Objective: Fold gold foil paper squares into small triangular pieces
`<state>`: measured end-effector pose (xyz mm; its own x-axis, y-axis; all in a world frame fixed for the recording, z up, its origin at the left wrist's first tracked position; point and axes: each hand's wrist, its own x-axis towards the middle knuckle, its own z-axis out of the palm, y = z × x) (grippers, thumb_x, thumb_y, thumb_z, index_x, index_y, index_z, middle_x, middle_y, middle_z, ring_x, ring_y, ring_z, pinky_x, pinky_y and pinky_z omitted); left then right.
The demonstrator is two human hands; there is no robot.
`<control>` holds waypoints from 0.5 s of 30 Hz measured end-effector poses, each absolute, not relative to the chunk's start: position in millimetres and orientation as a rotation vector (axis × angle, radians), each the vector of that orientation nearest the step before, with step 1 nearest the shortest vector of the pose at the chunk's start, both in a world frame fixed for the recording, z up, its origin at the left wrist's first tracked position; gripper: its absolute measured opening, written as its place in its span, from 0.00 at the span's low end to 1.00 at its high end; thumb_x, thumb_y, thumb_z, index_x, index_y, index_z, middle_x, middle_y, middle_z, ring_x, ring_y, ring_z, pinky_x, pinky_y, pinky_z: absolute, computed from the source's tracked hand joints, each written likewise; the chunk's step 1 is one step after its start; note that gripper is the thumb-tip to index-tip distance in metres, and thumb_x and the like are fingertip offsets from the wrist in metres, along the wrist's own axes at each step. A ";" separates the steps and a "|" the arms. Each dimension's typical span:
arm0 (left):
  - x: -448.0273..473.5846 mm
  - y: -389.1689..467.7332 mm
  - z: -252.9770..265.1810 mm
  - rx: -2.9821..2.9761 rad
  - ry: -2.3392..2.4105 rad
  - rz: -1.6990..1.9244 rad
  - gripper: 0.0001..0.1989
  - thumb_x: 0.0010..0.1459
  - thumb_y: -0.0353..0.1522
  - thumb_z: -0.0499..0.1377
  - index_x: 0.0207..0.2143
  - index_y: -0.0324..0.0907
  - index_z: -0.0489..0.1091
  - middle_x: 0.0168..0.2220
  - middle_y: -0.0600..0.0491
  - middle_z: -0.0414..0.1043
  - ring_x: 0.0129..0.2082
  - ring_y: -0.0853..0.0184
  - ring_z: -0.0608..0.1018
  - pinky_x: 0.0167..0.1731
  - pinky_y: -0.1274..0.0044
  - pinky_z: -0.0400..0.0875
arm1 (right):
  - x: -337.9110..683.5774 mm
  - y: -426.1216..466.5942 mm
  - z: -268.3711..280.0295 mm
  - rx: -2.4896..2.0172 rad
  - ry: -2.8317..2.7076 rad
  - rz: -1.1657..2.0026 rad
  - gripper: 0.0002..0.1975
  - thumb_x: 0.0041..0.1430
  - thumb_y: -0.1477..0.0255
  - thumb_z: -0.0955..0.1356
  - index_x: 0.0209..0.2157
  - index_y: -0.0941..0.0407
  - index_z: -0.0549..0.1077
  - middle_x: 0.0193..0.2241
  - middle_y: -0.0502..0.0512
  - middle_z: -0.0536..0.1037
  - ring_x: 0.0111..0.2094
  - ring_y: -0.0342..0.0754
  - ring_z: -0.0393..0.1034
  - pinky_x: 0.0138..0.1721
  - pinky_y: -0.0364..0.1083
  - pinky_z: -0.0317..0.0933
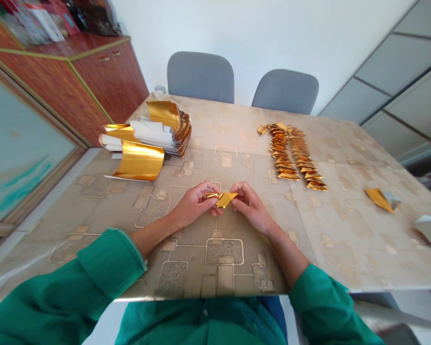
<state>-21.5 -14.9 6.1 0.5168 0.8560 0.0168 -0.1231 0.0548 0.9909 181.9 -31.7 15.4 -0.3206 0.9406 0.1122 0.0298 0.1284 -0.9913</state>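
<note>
Between my two hands, just above the table, is a small piece of folded gold paper (225, 199). The thumb and fingers of my left hand (200, 201) pinch its left end. At its right end, my right hand (249, 203) grips it between thumb and fingers. The paper is creased into a slanted shape with pointed ends, and its surface is shiny. My fingertips cover part of both ends.
Gold and white paper sheets (140, 158) lie curled and stacked at the back left. Two rows of folded gold pieces (283, 158) stand at the back right. Farther right lie a folded gold piece (379, 199) and a whitish paper (429, 231). Two grey chairs (201, 76) are behind the table.
</note>
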 end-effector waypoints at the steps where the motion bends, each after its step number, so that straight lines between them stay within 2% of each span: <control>1: -21.5 -15.1 5.8 1.319 0.736 0.882 0.15 0.59 0.38 0.64 0.41 0.40 0.63 0.33 0.53 0.78 0.29 0.68 0.83 0.26 0.82 0.75 | 182.7 -31.8 17.1 -0.986 -1.517 1.364 0.09 0.59 0.63 0.67 0.39 0.52 0.65 0.30 0.47 0.70 0.30 0.43 0.64 0.32 0.43 0.59; 4: -21.5 -16.8 5.8 1.361 0.783 0.951 0.14 0.60 0.36 0.63 0.42 0.41 0.61 0.33 0.53 0.78 0.29 0.68 0.82 0.28 0.81 0.75 | 183.1 -31.8 17.9 -1.048 -1.496 1.360 0.12 0.59 0.60 0.68 0.39 0.52 0.67 0.30 0.48 0.71 0.30 0.43 0.65 0.33 0.44 0.60; 9: -21.6 -19.4 4.8 1.434 0.813 0.955 0.14 0.60 0.36 0.63 0.43 0.41 0.62 0.37 0.50 0.79 0.32 0.67 0.83 0.30 0.79 0.77 | 181.7 -29.5 8.8 -1.106 -1.517 1.218 0.17 0.56 0.54 0.70 0.32 0.53 0.68 0.25 0.47 0.69 0.27 0.43 0.61 0.30 0.43 0.56; 15: -24.3 -15.2 7.2 1.420 0.865 0.982 0.15 0.60 0.39 0.62 0.43 0.38 0.68 0.34 0.48 0.80 0.35 0.63 0.83 0.28 0.78 0.77 | 186.1 -29.0 12.5 -1.042 -1.459 1.127 0.13 0.59 0.59 0.70 0.30 0.54 0.70 0.24 0.46 0.68 0.26 0.41 0.59 0.30 0.42 0.54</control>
